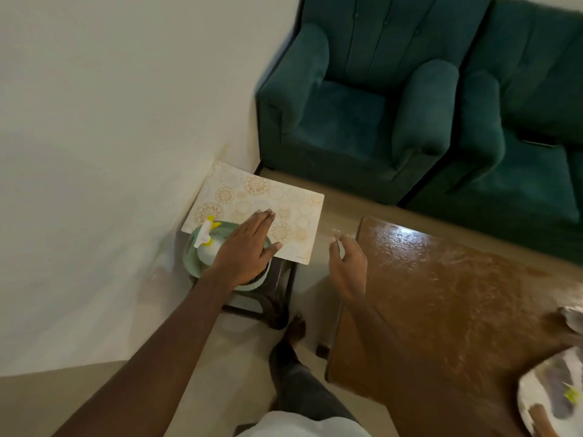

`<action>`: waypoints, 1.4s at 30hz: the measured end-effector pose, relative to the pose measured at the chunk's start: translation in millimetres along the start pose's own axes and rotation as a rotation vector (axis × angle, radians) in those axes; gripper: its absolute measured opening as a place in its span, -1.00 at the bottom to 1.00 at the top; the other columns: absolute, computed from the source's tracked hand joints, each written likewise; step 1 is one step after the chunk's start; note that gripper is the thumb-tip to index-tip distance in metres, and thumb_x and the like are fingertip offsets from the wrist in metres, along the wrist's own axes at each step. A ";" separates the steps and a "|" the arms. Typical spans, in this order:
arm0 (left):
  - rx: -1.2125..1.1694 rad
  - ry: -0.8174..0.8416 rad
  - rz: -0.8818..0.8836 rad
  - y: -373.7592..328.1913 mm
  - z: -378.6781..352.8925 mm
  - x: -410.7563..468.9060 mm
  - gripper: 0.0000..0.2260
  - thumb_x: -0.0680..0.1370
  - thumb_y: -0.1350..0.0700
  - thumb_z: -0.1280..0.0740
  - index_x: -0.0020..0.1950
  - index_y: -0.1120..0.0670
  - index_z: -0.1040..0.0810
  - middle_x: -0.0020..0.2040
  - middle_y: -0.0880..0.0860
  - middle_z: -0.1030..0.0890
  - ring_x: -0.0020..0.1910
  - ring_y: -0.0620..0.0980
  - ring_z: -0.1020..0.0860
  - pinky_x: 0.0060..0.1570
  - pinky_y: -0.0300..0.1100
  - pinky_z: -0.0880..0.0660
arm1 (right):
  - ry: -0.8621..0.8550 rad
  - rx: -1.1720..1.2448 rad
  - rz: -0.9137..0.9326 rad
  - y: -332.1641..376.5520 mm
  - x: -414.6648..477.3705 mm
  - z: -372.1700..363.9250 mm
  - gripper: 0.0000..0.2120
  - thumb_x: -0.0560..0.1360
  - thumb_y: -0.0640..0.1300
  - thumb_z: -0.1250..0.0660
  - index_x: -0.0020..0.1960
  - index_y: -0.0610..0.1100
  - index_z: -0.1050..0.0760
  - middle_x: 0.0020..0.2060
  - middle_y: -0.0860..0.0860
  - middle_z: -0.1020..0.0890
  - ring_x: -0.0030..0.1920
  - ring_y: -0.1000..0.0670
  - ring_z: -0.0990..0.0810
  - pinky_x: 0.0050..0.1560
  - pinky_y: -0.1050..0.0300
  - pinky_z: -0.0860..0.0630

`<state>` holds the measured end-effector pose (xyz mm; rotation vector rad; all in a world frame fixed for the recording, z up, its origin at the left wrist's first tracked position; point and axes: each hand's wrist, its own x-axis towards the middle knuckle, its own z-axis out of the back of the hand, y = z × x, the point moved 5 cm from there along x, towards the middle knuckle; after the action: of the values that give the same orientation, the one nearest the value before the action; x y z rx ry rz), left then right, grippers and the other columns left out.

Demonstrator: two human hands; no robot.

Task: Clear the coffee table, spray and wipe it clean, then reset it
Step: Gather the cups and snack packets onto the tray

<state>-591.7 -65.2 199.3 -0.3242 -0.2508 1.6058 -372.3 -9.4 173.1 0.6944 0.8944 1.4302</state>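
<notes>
The brown glossy coffee table (441,298) fills the right side, its top streaked. A cream placemat with gold round patterns (268,209) lies on a small dark stool (280,288) by the wall. Under the mat's near corner sits a pale green basket (192,263) holding a white spray bottle with a yellow trigger (206,241). My left hand (246,250) lies flat, fingers apart, over the basket and the mat's near edge. My right hand (347,266) hovers with loosely curled fingers between the mat and the table's left corner, holding nothing.
Two teal armchairs (362,105) stand behind the table. A white plate with scraps (549,402) and another white dish (574,320) sit at the table's right edge. A white wall (110,137) runs along the left. My bare foot (295,329) stands beside the stool.
</notes>
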 end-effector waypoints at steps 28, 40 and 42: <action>0.021 0.086 -0.372 -468.1 -131.4 -66.6 -0.43 0.66 -0.17 -0.04 0.60 0.06 -0.03 0.60 0.01 -0.07 0.58 -0.04 0.04 0.45 -0.16 0.09 | -0.252 -0.280 0.010 -223.7 -153.9 416.7 -0.66 0.61 -0.14 -0.26 0.37 -0.16 -0.49 0.41 -0.09 -0.47 0.51 -0.10 -0.28 0.47 -0.05 -0.28; 0.003 0.142 -0.424 -662.2 -220.5 -51.1 -0.44 0.66 -0.16 -0.03 0.60 0.07 -0.07 0.60 0.02 -0.11 0.58 -0.02 0.01 0.53 -0.02 -0.08 | -0.316 -0.265 -0.034 -340.4 -162.6 591.5 -0.63 0.62 -0.16 -0.25 0.41 -0.16 -0.45 0.41 -0.08 -0.47 0.48 -0.05 -0.32 0.42 0.06 -0.29; 0.008 0.171 -0.438 -685.7 -235.6 -37.7 -0.43 0.65 -0.17 -0.03 0.60 0.06 -0.07 0.60 0.02 -0.10 0.58 -0.02 0.01 0.52 0.00 -0.09 | -0.339 -0.262 -0.061 -359.2 -155.5 609.7 -0.63 0.60 -0.17 -0.26 0.40 -0.17 -0.46 0.40 -0.09 -0.48 0.46 -0.07 -0.34 0.39 0.04 -0.30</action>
<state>133.9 -69.0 224.3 -0.3699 -0.1699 1.1405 344.2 -113.3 199.8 0.6778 0.4518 1.2966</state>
